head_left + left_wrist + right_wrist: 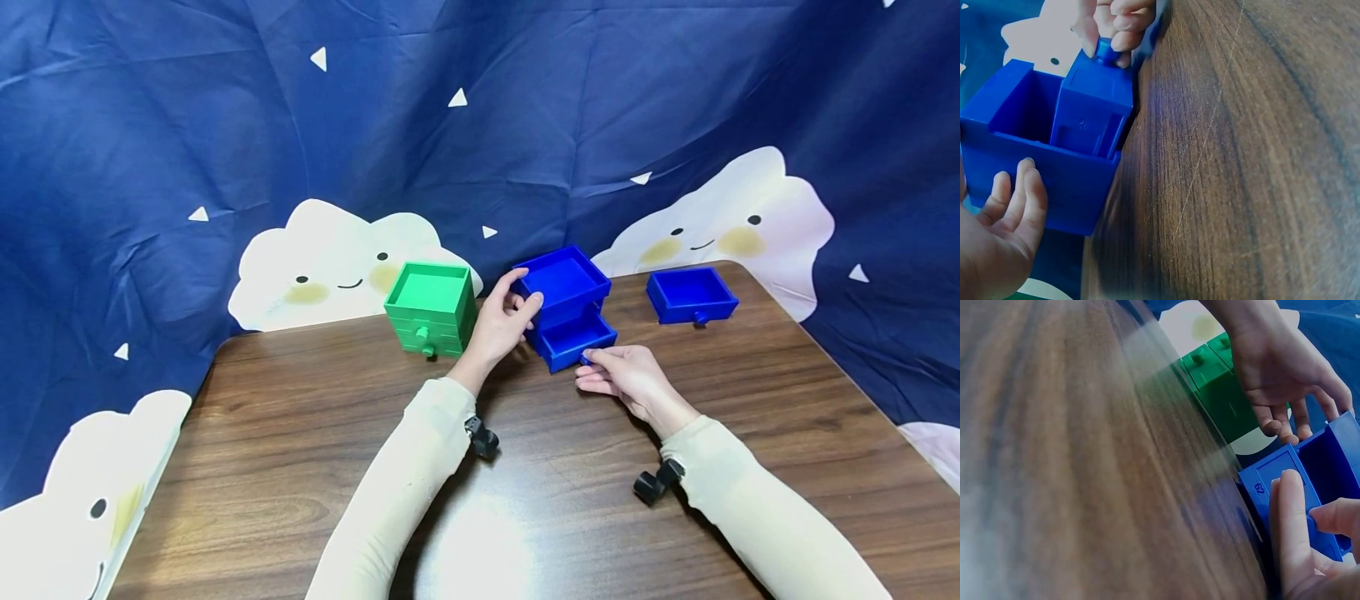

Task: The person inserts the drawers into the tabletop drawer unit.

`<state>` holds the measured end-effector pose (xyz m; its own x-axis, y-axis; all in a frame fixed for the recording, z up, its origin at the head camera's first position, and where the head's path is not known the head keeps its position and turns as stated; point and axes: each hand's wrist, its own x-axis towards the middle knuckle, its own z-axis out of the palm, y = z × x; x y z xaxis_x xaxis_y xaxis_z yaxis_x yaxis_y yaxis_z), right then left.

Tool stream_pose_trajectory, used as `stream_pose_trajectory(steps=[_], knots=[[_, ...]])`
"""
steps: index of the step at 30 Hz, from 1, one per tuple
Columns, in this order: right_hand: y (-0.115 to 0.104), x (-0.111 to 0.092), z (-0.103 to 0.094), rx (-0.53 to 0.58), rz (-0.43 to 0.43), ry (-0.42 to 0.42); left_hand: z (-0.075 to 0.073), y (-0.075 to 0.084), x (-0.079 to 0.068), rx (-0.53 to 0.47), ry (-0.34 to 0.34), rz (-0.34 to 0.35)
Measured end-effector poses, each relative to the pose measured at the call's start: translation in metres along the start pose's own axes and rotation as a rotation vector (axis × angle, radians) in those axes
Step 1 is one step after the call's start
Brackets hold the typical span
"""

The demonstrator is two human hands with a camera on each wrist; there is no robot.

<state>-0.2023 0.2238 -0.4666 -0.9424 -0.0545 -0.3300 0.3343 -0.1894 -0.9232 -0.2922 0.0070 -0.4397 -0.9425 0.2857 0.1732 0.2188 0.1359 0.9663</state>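
Note:
A small blue drawer cabinet [564, 282] stands at the back of the table. Its lower drawer [577, 343] sticks out of the front, with an open gap above it. My left hand [504, 320] holds the cabinet by its left side, thumb at the top front edge and the other fingers against the side wall. Between thumb and fingers, my right hand [633, 379] pinches the round knob [1107, 51] on the drawer's front. The left wrist view shows the drawer's side [1088, 119] partly inside the cabinet.
Left of the cabinet stands a green drawer unit [442, 321] with knobs. A separate blue drawer [692, 293] sits at the back right of the wooden table [300, 467]. A blue cloth with clouds [337, 267] hangs behind.

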Motion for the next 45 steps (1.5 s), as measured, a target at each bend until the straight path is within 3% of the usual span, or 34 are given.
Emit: stream_pose_trajectory(steps=[45], knots=[[-0.015, 0.029, 0.011, 0.037, 0.061, -0.010, 0.001, 0.001, -0.001, 0.020, 0.016, 0.024]])
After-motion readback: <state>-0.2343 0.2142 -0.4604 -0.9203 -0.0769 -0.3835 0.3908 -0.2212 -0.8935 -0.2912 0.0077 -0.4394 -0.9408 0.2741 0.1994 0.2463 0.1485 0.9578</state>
